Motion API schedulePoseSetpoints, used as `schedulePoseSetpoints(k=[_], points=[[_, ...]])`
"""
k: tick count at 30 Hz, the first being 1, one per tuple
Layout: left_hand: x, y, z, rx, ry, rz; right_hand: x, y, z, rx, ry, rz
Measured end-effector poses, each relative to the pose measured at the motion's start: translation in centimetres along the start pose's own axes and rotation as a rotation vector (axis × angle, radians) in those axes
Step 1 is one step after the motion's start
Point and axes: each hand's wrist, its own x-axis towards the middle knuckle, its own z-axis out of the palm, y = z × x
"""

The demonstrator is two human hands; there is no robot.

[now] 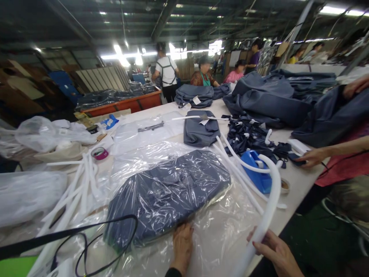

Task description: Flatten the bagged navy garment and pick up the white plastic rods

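Note:
A dark blue fabric bag (173, 188) lies in clear plastic wrap on the table in front of me. My left hand (183, 244) is at its near edge, fingers curled against the wrapped bag, tips tucked out of sight. Between the fingers and thumb of my right hand (272, 248) is a long white foam tube (271, 204), raised off the table and curving at its upper end. Beyond the wrapped bag, a smaller dark blue bag (201, 130) with a white tag lies flat, another thin white tube across its top.
White tubes (83, 184) and a tape roll (100, 153) lie left. A blue tape dispenser (256, 169), dark straps (248, 134) and piled bags (268, 96) lie right. A co-worker's hand (313, 157) reaches in there. Black cord (86, 246) loops at lower left.

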Motion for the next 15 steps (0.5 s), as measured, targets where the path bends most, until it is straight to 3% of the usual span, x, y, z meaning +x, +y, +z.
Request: schedulePoseSetpoints(k=[4,7,12,15], points=[[0.2,0.4,-1.9,-0.045,0.023,0.083,0.2,1.2,-1.6,-0.010,-0.041,0.059],[0.7,1.1,-4.5,-0.049,0.071,0.173,0.1,2.4,-1.6,0.073,0.028,0.092],[4.5,2.0,-9.9,0.062,0.172,0.226,-1.6,3.3,2.5,0.375,0.169,0.164],[7.1,2.6,-12.8,0.129,0.225,0.192,-1.9,3.5,4.7,0.562,0.169,0.254]])
